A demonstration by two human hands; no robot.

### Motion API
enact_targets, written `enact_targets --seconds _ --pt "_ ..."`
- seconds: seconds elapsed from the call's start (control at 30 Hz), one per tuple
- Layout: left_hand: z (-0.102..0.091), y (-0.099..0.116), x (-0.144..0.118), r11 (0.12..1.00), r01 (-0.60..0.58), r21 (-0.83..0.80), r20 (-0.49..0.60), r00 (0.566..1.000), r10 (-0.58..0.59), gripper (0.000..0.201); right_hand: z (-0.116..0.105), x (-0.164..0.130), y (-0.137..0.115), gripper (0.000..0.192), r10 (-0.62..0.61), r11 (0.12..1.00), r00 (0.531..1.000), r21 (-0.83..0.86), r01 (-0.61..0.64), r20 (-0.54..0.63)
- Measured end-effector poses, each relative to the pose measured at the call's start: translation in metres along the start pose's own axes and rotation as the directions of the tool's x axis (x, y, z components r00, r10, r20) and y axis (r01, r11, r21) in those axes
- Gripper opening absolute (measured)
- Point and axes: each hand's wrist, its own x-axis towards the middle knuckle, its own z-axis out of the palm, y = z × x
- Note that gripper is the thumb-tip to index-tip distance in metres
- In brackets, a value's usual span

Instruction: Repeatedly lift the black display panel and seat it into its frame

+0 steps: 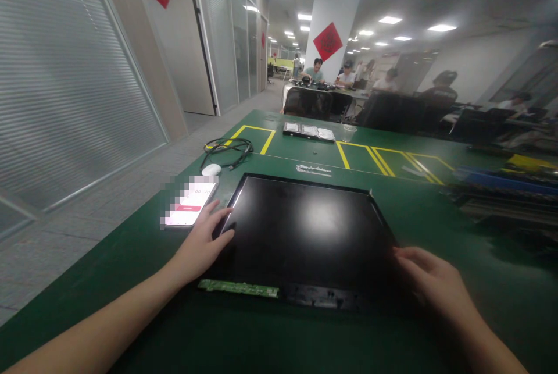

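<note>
A dark display panel (296, 228) lies face up on the green table, its glossy surface reflecting a ceiling light. Along its near edge runs a narrow green circuit board (239, 288), beside a black strip (320, 296). My left hand (204, 240) rests at the panel's left edge, fingers spread and fingertips touching the frame. At the right edge, my right hand (429, 275) has its fingers together, gripping the panel's rim; its thumb is mostly hidden. A phone (189, 205) with a lit, partly pixelated screen lies just beyond my left hand.
A white mouse-like object (211, 170) and a coiled black cable (231, 153) lie at the far left. Hard drives (308, 131) and a clear cup (349, 132) stand at the back. Blurred dark parts (501, 205) crowd the right side. Several people sit beyond the chairs (307, 103).
</note>
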Motion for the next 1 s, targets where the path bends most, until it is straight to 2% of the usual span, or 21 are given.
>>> enact_targets --seconds 0.07,0.13,0.2,0.27,0.4,0.53,0.63,0.77,0.9,1.0 --pt "-0.001 0.001 -0.004 0.997 -0.072 0.019 0.010 0.997 0.072 0.050 0.001 -0.001 -0.001 0.035 -0.032 0.999 0.999 -0.035 0.031 -0.022" --pt "-0.005 0.001 -0.007 0.978 -0.193 0.078 0.044 0.981 0.190 0.044 0.002 -0.001 -0.003 0.036 -0.051 0.995 0.998 -0.084 0.047 -0.038" --pt "-0.011 0.004 -0.010 0.936 -0.319 0.147 0.110 0.946 0.305 0.040 0.003 -0.002 -0.004 0.037 -0.056 0.991 0.997 -0.122 0.050 -0.044" --pt "-0.020 0.008 -0.012 0.894 -0.405 0.189 0.192 0.909 0.371 0.040 0.004 -0.002 -0.003 0.037 -0.059 0.989 0.997 -0.141 0.052 -0.045" --pt "-0.038 0.016 -0.010 0.859 -0.460 0.223 0.352 0.860 0.369 0.047 0.004 -0.003 -0.004 0.038 -0.078 0.985 0.997 -0.153 0.074 -0.021" --pt "-0.044 0.021 -0.007 0.863 -0.460 0.206 0.428 0.836 0.344 0.044 0.004 -0.004 -0.005 0.038 -0.121 0.976 0.993 -0.180 0.121 0.008" --pt "-0.043 0.021 -0.006 0.878 -0.440 0.190 0.399 0.852 0.340 0.040 0.004 -0.004 -0.004 0.036 -0.151 0.967 0.989 -0.205 0.150 0.012" --pt "-0.040 0.017 -0.003 0.874 -0.418 0.250 0.283 0.894 0.347 0.042 0.005 -0.003 0.000 0.036 -0.171 0.960 0.985 -0.221 0.172 0.022" --pt "-0.035 0.012 0.002 0.902 -0.277 0.332 0.194 0.956 0.222 0.053 0.006 -0.002 0.001 0.037 -0.171 0.958 0.985 -0.228 0.173 0.027" --pt "-0.032 0.010 0.003 0.920 -0.213 0.328 0.192 0.969 0.156 0.057 0.006 -0.001 0.000 0.038 -0.175 0.957 0.984 -0.229 0.179 0.039"
